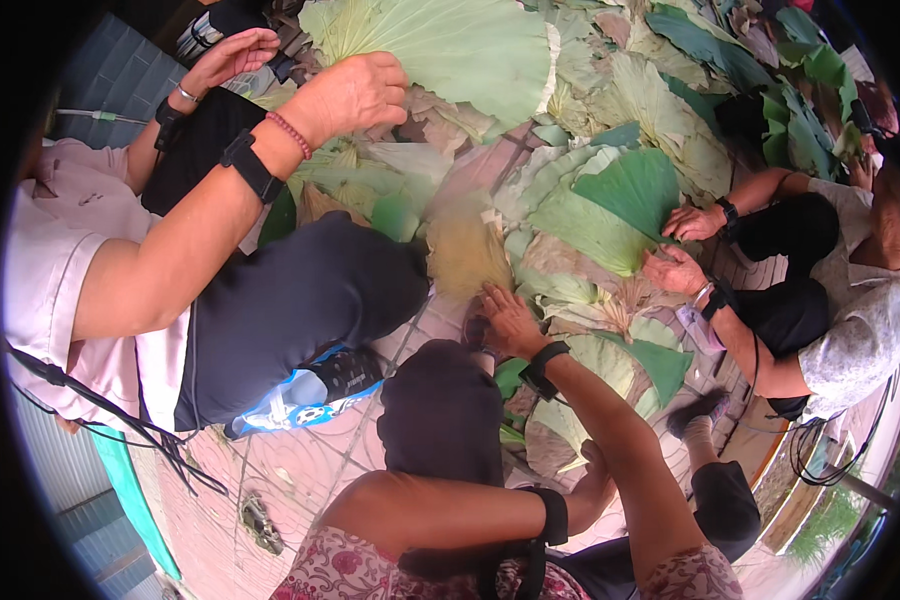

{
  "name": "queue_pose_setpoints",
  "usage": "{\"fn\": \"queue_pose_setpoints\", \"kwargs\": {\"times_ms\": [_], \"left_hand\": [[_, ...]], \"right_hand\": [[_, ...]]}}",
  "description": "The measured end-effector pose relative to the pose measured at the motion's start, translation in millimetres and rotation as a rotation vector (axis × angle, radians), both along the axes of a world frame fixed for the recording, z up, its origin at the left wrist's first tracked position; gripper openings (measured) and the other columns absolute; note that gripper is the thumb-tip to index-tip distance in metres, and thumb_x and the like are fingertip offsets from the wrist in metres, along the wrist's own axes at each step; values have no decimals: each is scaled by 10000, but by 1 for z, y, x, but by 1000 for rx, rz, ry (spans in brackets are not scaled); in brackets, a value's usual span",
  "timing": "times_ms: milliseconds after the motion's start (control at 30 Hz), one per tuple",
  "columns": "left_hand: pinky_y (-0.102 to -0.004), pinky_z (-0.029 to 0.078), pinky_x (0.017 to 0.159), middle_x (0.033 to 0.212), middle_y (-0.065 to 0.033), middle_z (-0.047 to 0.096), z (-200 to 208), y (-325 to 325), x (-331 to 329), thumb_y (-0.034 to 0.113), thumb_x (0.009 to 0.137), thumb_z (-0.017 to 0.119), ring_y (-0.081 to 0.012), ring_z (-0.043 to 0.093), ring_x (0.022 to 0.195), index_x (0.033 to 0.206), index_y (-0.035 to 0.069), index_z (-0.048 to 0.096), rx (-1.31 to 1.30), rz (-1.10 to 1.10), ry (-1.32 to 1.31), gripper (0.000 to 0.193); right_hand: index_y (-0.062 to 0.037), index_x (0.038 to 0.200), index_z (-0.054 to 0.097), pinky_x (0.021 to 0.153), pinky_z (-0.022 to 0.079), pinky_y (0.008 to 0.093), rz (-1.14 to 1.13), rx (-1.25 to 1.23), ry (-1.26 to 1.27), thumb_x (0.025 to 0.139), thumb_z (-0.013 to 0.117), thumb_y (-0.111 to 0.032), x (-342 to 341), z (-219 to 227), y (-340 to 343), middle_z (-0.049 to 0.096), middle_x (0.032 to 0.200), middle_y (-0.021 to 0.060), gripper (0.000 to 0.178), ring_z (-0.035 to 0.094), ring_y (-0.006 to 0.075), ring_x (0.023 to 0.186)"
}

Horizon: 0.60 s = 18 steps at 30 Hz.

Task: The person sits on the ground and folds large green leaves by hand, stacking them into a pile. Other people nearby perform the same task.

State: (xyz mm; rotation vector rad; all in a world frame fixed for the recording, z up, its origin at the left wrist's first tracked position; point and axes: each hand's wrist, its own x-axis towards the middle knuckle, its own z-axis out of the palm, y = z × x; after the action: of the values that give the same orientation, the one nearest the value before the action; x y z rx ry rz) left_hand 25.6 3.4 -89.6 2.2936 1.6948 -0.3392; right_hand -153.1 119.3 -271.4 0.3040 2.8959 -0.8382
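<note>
My right hand (511, 322) reaches forward, its fingers closed on the lower edge of a yellow-brown lotus leaf (462, 250) that is blurred. My left forearm crosses under the right one. My left hand (592, 490) is beside a pale green lotus leaf (555, 430) on the ground, and my right forearm partly covers it. Its fingers hardly show, so I cannot tell whether they grip that leaf. More dry and green leaves lie flat beyond my right hand.
At left, a seated person's hand (355, 95) is at a large pale lotus leaf (440, 50). A co-worker at right handles a green leaf (630, 200) with both hands. Near my knee is a blue-and-white bag (300, 405). Leaf piles (660, 110) spread across the far tiled floor.
</note>
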Motion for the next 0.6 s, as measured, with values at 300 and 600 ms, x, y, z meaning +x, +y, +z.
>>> {"fn": "queue_pose_setpoints", "kwargs": {"times_ms": [300, 600], "left_hand": [[-451, 404, 959, 888, -145, 675, 19, 15, -43, 129, 737, 609, -304, 630, 873, 915, 38, 728, -36, -365, -399, 232], [-420, 410, 963, 806, -70, 565, 118, -20, -48, 106, 817, 563, -227, 597, 841, 865, 44, 577, 519, -461, -855, 80]], "right_hand": [[-7, 1341, 529, 1000, 464, 395, -561, -418, 252, 843, 682, -128, 105, 145, 53, 577, 1311, 167, 534, 557, 322, 1221], [-4, 1315, 582, 976, 435, 301, -872, -949, 456, 890, 666, -147, 228, 272, 46, 620, 1187, 36, 456, 551, 121, 1111]]}}
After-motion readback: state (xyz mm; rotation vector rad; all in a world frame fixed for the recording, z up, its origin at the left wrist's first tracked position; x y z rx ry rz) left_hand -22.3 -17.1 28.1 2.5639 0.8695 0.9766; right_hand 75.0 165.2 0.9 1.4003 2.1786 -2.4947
